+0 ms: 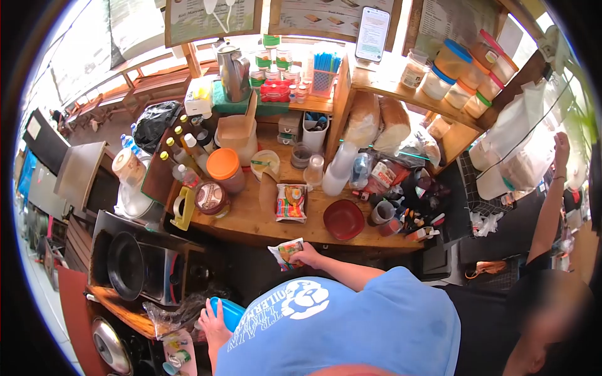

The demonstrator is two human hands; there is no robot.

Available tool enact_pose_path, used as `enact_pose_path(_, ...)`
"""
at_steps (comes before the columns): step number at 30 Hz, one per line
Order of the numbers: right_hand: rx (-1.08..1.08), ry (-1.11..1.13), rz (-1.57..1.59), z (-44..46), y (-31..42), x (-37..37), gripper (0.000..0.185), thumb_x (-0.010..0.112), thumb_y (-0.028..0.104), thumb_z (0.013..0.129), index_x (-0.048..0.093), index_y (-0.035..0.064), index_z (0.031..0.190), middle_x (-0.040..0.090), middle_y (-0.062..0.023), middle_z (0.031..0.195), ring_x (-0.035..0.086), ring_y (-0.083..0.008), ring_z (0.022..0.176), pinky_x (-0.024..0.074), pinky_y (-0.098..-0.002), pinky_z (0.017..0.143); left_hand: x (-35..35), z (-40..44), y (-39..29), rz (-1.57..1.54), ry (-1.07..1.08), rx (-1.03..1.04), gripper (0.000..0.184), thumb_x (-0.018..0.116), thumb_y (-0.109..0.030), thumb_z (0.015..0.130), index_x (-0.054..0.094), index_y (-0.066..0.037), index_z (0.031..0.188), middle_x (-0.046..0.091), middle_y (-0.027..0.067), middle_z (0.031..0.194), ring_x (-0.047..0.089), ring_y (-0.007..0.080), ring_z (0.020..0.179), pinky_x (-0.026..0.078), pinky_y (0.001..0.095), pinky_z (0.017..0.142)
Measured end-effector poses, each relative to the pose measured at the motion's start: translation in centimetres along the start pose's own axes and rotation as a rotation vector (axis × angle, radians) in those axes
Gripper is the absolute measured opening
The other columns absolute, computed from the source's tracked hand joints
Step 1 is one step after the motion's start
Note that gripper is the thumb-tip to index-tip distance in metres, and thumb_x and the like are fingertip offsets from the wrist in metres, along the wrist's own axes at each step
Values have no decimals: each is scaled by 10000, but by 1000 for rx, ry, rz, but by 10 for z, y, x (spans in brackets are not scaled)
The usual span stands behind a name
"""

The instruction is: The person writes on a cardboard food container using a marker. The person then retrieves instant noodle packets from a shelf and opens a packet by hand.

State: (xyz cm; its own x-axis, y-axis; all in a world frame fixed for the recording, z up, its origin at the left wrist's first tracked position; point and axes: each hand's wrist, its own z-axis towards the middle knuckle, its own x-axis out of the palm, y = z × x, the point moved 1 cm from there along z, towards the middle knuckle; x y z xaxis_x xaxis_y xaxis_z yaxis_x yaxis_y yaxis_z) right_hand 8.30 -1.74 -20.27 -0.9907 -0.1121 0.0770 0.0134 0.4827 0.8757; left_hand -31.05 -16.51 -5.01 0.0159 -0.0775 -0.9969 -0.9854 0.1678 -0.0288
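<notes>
My right hand [306,255] grips an instant noodle packet [286,254] by its edge, just off the front of the wooden counter. A similar packet [291,202] lies in an open cardboard box [268,195] on the counter. Down at the lower left, my left hand [215,324] is closed around the rim of a blue plastic container [231,313], partly hidden by my shirt. A dark red square bowl [344,220] sits on the counter to the right of the box.
A black frying pan [126,266] and a steel lid [111,346] are at the left. Bottles, an orange-lidded tub [224,169] and stacked plastic cups [339,169] crowd the counter. At the right, another person's arm [550,207] reaches up beside plastic bags [517,141].
</notes>
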Motion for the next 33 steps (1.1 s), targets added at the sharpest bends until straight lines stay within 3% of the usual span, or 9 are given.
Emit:
enact_pose_path(8,22,5,-38,5,9,-19,298,814,90,633,743,0,908,747,-81,892,679,-171,809,534,-316,786,13,10,-6,-39,13,-16,805,701,-368,809,412,-188,1538,353,211,1579,464,422,1262,369,535,1021)
enact_pose_path(13,-79,123,5,-4,19,-11,263,802,75,649,743,16,899,740,-62,875,661,-144,781,530,-311,754,46,7,4,34,-24,60,757,679,-394,835,431,-215,1528,369,196,1573,482,403,1238,395,545,980)
enact_pose_path(17,-11,212,-2,-20,34,-12,306,797,46,646,729,20,943,727,-39,855,641,-121,764,525,-302,715,34,17,-2,37,-12,91,742,671,-397,849,432,-208,1526,372,203,1568,481,409,1241,394,547,980)
enact_pose_path(24,-104,236,-7,-36,42,-13,364,795,14,655,727,16,1012,733,-32,929,650,-117,807,533,-296,727,1,38,-9,-48,45,103,909,751,-465,755,404,-174,1543,324,216,1593,439,426,1291,360,546,1021)
enact_pose_path(26,-117,253,5,-41,56,-16,372,801,17,652,724,10,1016,732,-29,938,642,-110,809,534,-294,732,17,42,2,-53,4,121,1085,835,-506,600,404,-169,1536,332,233,1583,437,490,1276,350,597,1014)
enact_pose_path(32,-219,222,17,-51,108,-28,387,822,13,681,703,2,1049,718,-13,955,640,-97,805,536,-276,714,40,43,17,16,-18,184,1071,845,-442,606,395,-186,1544,320,226,1597,441,475,1286,358,583,1010)
enact_pose_path(33,-254,173,59,-58,126,-30,364,829,18,682,719,23,1030,728,-5,927,645,-89,828,537,-280,773,40,43,17,16,-18,186,1071,845,-442,606,395,-186,1544,320,226,1597,441,475,1286,358,583,1010)
